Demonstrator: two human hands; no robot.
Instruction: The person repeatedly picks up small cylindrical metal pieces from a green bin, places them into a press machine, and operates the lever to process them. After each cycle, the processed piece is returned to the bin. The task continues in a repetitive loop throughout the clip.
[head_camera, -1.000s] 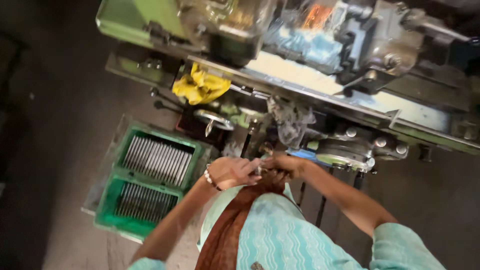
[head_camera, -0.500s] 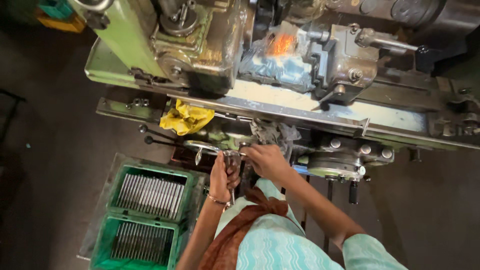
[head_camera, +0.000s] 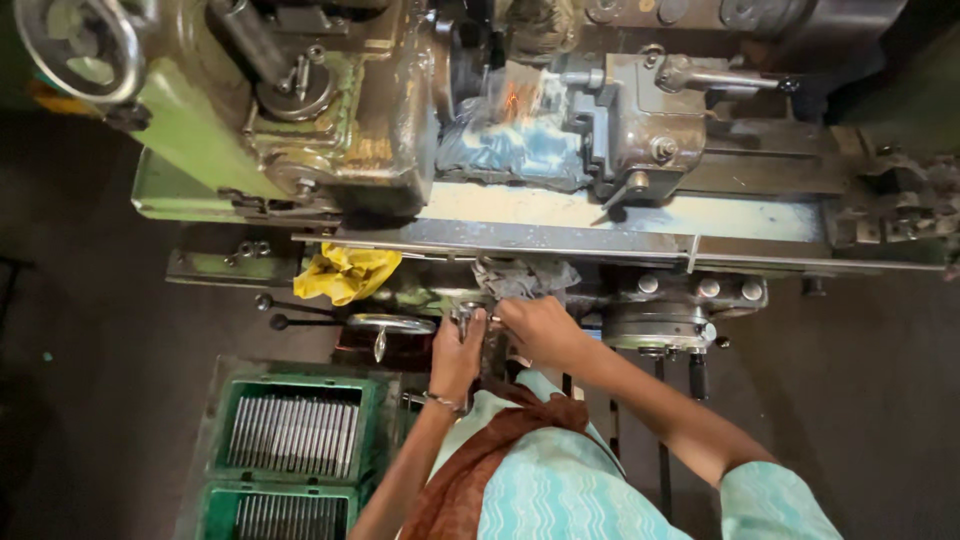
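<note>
Metal part: small shiny piece (head_camera: 467, 316) at the lathe's (head_camera: 400, 130) front, gripped by both hands
Left hand: (head_camera: 456, 355) fingers closed on the part from below
Right hand: (head_camera: 540, 330) clasped on it from the right
Nearby: grey rag (head_camera: 520, 275) above, yellow cloth (head_camera: 345, 272) left, handwheel (head_camera: 390, 325) beside
Floor: green crates (head_camera: 290, 450) of metal rods
</note>
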